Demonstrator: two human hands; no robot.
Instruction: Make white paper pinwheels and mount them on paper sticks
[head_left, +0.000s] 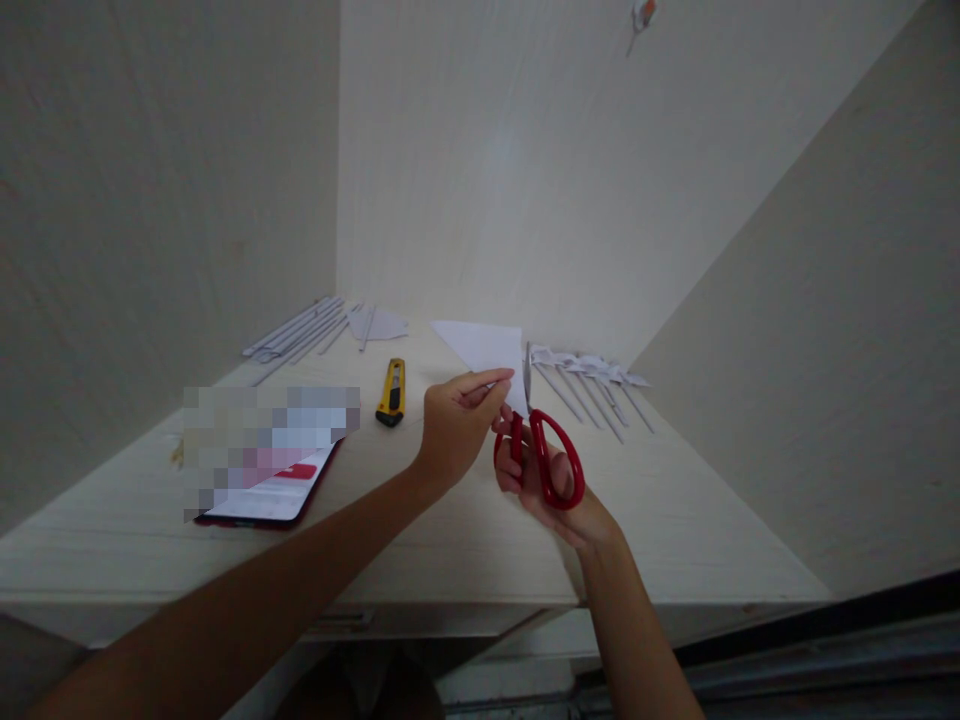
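Observation:
A triangular sheet of white paper point(487, 345) is pinched between the thumb and fingers of my left hand point(459, 420), held above the table. My right hand point(551, 480) grips a pair of scissors by its red handles point(559, 460), with fingers through the loops. The scissors' blades point away from me along the paper's right edge; one grey blade shows beside the sheet. Whether the paper lies between the blades, I cannot tell. Just left of my left hand, a yellow and black box cutter point(391, 392) lies on the table.
Rolled white paper sticks point(300, 328) are piled at the back left, beside a cut paper piece point(382, 323). At the right lie several sticks with folded paper tops point(592, 370). A phone point(277, 490), partly blurred, rests front left. Walls point(480, 180) enclose the table point(450, 545).

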